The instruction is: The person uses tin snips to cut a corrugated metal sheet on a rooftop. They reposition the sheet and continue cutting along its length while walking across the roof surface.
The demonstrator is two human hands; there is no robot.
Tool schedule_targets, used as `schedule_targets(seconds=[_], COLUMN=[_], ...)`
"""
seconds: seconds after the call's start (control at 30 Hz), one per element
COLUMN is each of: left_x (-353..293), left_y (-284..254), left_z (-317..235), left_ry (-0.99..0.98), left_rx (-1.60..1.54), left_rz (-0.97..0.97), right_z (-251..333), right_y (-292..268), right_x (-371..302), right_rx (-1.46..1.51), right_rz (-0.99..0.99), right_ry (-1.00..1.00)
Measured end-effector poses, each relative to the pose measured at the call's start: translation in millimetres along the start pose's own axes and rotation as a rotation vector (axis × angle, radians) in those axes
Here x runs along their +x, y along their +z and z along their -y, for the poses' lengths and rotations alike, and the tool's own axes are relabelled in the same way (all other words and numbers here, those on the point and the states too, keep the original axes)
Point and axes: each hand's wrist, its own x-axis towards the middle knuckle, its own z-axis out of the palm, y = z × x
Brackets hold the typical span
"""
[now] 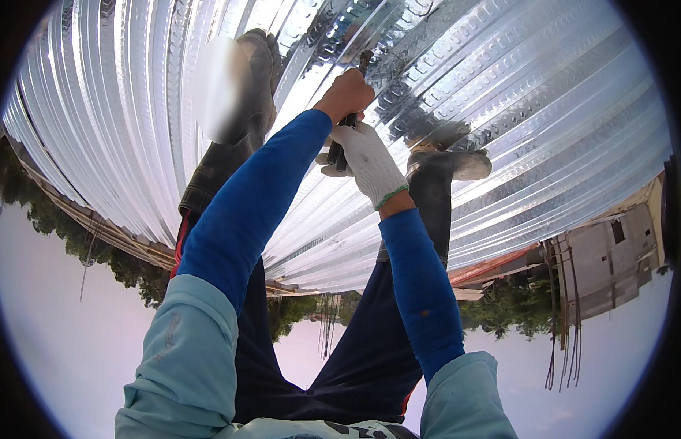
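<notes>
Past the blue sleeves (263, 194), the bare left hand (346, 95) is closed around a dark tool (348, 120) and the gloved right hand (368, 157) grips its lower end, probably to steady it from both ends, though whether the far tip touches the ribbed metal deck (545, 146) is unclear. The tool is held between the boots (468, 165), which stand apart on the deck, likely for balance over the ridges. Beyond the deck's edge are trees (519, 304) and a grey building (604, 263).
</notes>
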Motion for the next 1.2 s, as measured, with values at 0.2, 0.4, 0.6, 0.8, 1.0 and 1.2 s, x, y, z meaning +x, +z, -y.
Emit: schedule_targets(seconds=[0.2, 0.4, 0.6, 0.8, 1.0, 1.2], left_x=[11, 11, 31, 43, 68, 73], left_y=[11, 26, 17, 30, 27, 21], left_z=[-3, -16, 20, 42, 53, 36], left_ry=[0.045, 0.058, 0.369, 0.413, 0.766, 0.725], left_rx=[-0.194, 0.029, 0.368, 0.189, 0.429, 0.436], left_rz=[0.103, -0.016, -0.132, -0.260, -0.358, -0.147], right_z=[-6, 4, 5, 13, 23, 23], right_y=[-16, -18, -37, -90, -64, -49], right_x=[-3, 4, -9, -13, -12, -2], right_rx=[0.090, 0.096, 0.199, 0.219, 0.086, 0.123], right_rz=[-0.097, -0.129, -0.052, 0.080, -0.071, -0.037], right_ry=[-0.108, -0.067, -0.147, -0.238, -0.216, -0.287])
